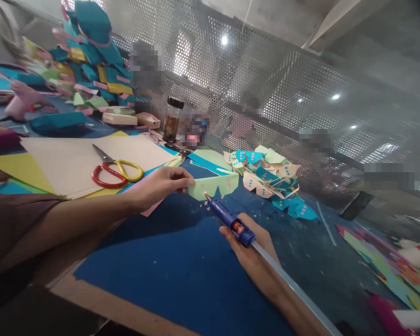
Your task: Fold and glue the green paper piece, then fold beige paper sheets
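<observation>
My left hand pinches the left end of a light green paper cutout, which has a notch in its lower edge and small pink bits on it. In my right hand is a blue glue gun with a long clear glue stick out of its back. Its nozzle points at the cutout's lower left part, at or very near the paper. Tiny pink paper bits lie on the blue table below. Right of the cutout sits a pile of similar cutouts in blue, cream and green, dotted with small squares.
Scissors with red and yellow handles rest on large paper sheets at left. A dark-lidded jar stands at the back, near stacked blue paper pieces. A phone-like dark object and coloured papers lie at right.
</observation>
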{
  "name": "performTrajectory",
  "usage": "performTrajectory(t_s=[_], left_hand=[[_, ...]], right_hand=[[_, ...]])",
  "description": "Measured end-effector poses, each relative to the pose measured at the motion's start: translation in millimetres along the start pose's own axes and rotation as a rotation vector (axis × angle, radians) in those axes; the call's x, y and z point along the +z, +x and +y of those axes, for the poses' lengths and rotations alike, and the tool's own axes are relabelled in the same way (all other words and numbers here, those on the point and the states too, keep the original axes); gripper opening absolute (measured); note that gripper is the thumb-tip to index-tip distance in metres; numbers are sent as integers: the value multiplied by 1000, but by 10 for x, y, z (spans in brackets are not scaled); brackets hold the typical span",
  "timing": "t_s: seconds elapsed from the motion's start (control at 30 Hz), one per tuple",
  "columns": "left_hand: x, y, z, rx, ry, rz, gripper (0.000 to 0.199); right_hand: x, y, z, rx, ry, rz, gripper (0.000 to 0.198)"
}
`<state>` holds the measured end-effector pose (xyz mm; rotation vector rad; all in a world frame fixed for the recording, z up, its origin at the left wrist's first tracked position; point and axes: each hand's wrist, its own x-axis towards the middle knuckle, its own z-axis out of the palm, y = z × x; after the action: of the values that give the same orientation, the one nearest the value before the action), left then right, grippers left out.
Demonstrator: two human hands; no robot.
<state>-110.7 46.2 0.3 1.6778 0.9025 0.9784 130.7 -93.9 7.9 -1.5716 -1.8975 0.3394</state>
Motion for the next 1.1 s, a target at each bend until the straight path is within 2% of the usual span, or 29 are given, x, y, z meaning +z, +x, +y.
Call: performTrajectory(t_s=[0.4,1.1], left_hand=[[33,-15,-18,26,78,-13,28],[28,-47,67,25,92,-59,25]], right_hand=[[68,15,172,-153,-191,35,11],[64,19,212,-182,-240,36,8]])
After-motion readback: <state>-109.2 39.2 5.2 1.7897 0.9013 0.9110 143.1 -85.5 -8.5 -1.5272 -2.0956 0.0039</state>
